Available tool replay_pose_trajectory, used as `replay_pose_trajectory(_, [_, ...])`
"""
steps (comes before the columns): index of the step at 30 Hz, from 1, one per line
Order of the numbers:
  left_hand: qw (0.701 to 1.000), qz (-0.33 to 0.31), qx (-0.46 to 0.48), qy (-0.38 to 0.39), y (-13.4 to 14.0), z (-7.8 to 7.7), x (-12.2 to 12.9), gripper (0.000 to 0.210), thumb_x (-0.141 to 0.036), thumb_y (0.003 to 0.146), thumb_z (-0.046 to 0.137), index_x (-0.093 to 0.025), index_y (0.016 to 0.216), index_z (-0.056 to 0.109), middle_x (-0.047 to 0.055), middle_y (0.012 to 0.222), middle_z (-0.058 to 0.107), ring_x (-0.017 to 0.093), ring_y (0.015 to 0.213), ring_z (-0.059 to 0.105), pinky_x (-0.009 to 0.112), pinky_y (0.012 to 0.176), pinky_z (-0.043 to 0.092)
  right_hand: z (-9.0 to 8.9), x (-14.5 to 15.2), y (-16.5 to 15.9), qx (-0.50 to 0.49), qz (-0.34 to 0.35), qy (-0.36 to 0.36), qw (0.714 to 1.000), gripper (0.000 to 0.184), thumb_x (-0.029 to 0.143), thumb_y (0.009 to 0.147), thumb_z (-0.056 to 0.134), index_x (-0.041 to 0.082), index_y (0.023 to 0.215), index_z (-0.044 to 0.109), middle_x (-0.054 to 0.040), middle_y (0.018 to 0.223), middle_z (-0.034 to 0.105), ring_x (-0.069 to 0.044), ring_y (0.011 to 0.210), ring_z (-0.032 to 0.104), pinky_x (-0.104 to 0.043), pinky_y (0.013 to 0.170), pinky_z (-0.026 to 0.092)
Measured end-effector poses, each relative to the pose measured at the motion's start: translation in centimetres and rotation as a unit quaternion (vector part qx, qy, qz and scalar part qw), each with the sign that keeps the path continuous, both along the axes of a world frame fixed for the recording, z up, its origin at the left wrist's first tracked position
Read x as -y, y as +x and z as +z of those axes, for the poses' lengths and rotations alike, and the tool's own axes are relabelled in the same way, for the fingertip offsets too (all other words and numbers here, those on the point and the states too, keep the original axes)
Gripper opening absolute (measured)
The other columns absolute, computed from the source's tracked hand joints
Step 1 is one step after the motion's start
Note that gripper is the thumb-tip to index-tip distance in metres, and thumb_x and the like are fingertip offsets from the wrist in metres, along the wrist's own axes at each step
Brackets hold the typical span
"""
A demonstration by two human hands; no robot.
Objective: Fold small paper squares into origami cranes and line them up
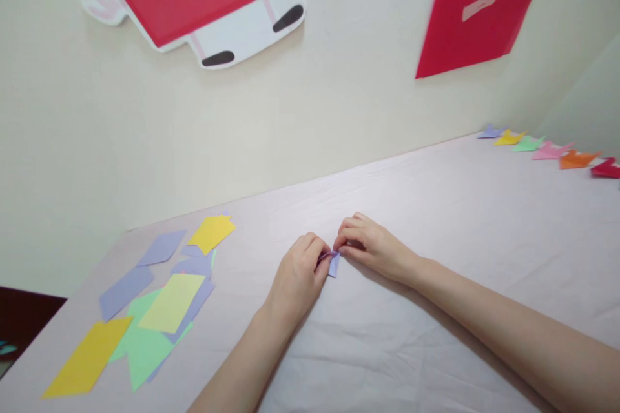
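A small folded piece of purple paper point(334, 264) is held just over the pale cloth in the middle of the view. My left hand point(301, 271) pinches its left side between thumb and fingers. On the other side, the fingertips of my right hand point(361, 242) are closed on the paper's upper right corner. Parts of the folded paper are hidden behind my fingers, so its full shape cannot be made out.
Loose sheets lie at the left: yellow paper point(90, 361), green paper point(150, 348) and purple paper point(126, 292). Several folded coloured paper pieces, one of them orange point(578, 159), stand in a row at the far right. A wall point(358, 97) with red decorations borders the cloth-covered table point(436, 348).
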State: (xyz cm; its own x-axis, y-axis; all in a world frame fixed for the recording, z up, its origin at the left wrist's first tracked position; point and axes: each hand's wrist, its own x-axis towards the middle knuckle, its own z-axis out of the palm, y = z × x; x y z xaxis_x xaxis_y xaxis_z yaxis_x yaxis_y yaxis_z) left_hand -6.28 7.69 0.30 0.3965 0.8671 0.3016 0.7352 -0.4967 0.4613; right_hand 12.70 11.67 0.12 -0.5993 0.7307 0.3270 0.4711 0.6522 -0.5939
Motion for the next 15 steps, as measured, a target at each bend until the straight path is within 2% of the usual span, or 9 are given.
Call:
replay_pose_trajectory(7, [1.0, 0.025, -0.004, 0.011, 0.2, -0.35, -0.17, 0.011, -0.012, 0.089, 0.053, -0.02, 0.082, 0.05, 0.001, 0.082, 0.057, 0.018, 0.076, 0.055, 0.028, 0.068, 0.041, 0.12, -0.3, -0.14, -0.018, -0.001, -0.046, 0.999, 0.009, 0.015, 0.088, 0.064, 0.018, 0.086, 0.072, -0.004, 0.083, 0.064, -0.02, 0.087, 0.05, -0.032, 0.08, 0.041])
replay_pose_trajectory(15, [0.998, 0.051, 0.034, -0.032, 0.33, -0.06, -0.47, 0.011, -0.012, 0.085, 0.053, -0.021, 0.079, 0.053, 0.0, 0.077, 0.059, 0.016, 0.072, 0.056, 0.028, 0.066, 0.042, 0.3, -0.27, -0.42, -0.015, -0.008, -0.063, 0.998, 0.009, 0.018, 0.087, 0.065, 0.019, 0.081, 0.071, -0.0029, 0.081, 0.065, -0.019, 0.084, 0.05, -0.033, 0.081, 0.039])
